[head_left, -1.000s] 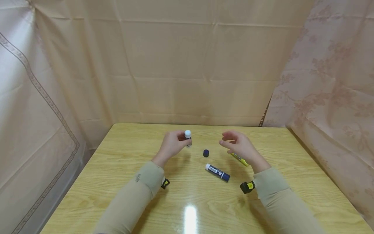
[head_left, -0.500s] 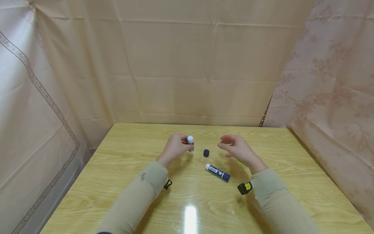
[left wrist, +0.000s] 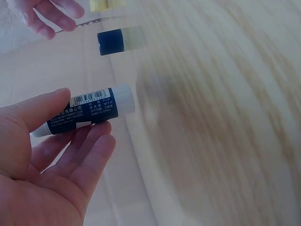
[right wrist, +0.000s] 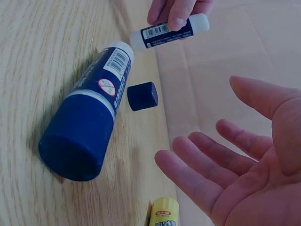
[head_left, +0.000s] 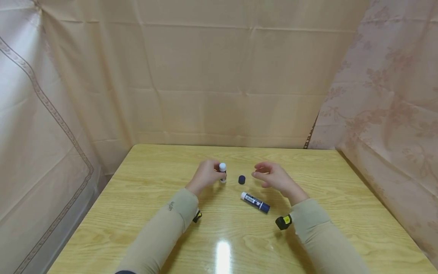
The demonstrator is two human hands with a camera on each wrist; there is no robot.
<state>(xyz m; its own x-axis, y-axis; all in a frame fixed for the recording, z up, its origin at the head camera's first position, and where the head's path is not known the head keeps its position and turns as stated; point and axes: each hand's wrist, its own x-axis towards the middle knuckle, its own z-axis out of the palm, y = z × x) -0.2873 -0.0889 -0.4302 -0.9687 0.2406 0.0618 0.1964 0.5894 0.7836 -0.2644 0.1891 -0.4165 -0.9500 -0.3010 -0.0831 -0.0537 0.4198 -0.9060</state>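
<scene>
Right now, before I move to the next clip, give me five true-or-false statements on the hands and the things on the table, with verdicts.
1. The left hand holds a small tube. True.
2. In the head view, the dark cap sits on the table between the left hand and the right hand. True.
3. The right hand pinches the dark cap. False: it holds nothing.
4. The larger tube lies on its side. True.
5. Its blue end is nearer the left hand. False: its white end is.

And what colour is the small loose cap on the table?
The cap is dark blue, clearest in the right wrist view.
</scene>
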